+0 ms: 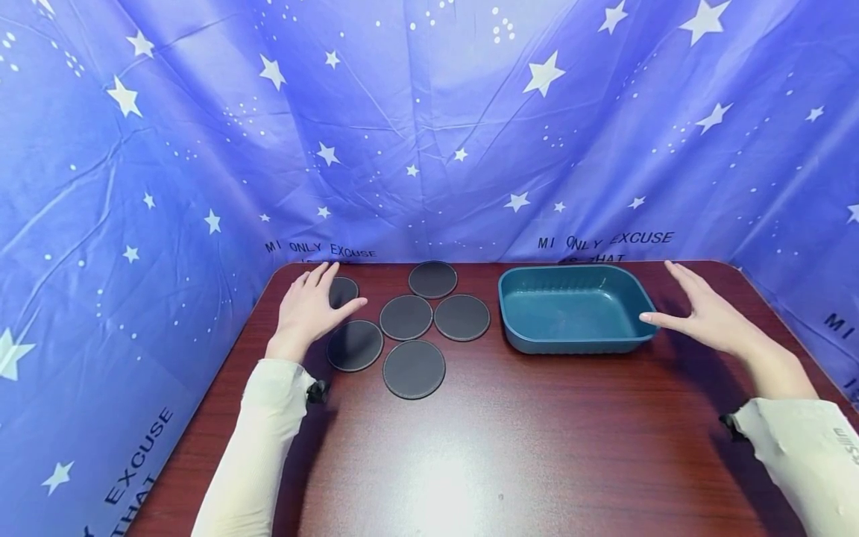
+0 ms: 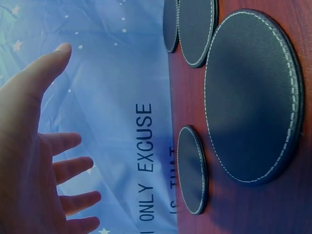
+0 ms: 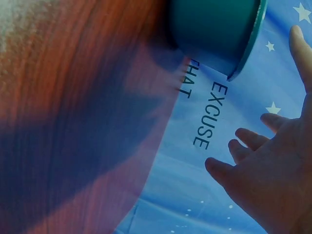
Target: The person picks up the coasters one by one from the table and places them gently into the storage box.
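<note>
Six discs (image 1: 406,318) lie near the left grip (image 1: 309,307).

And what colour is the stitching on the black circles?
Whitish, in little dashes near the edge of the black discs; the left wrist view shows it best.

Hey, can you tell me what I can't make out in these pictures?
- Head view: the left part of the far-left coaster, hidden by the left hand.
- Head view: the full print on the right sleeve, cut off by the right edge.
- Left wrist view: the top of the leftmost coaster, cut off by the top edge.
- Right wrist view: the rest of the teal tub, cut off by the top edge.
</note>
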Motion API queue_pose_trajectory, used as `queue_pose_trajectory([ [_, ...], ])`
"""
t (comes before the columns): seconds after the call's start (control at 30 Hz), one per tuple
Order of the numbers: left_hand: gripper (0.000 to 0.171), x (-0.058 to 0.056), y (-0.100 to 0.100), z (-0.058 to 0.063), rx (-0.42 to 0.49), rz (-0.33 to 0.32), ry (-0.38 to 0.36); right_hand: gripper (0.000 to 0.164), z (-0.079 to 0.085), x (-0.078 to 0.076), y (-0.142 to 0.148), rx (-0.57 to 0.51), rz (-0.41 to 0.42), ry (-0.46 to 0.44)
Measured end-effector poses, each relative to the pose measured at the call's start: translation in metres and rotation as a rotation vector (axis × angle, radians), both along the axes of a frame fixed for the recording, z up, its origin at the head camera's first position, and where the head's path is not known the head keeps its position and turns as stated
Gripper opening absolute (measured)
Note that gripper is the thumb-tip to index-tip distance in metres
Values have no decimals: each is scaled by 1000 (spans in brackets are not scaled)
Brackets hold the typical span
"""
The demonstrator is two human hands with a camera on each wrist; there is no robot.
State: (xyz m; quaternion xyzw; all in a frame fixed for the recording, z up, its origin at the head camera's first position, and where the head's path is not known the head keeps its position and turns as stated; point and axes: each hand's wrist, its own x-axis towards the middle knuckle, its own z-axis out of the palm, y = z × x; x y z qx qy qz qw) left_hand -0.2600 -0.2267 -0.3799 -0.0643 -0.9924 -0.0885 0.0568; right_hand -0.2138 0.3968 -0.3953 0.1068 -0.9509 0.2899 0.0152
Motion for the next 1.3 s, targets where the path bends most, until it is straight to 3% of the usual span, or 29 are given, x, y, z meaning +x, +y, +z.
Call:
queue_pose_trajectory([
  [0.97,97,17,-17,-27,146,33,-24,103,-23,6,-7,-70,-40,-142],
  [1.3,95,23,-23,-33,224,55,-99,102,-26,7,-8,-124,-34,-187],
])
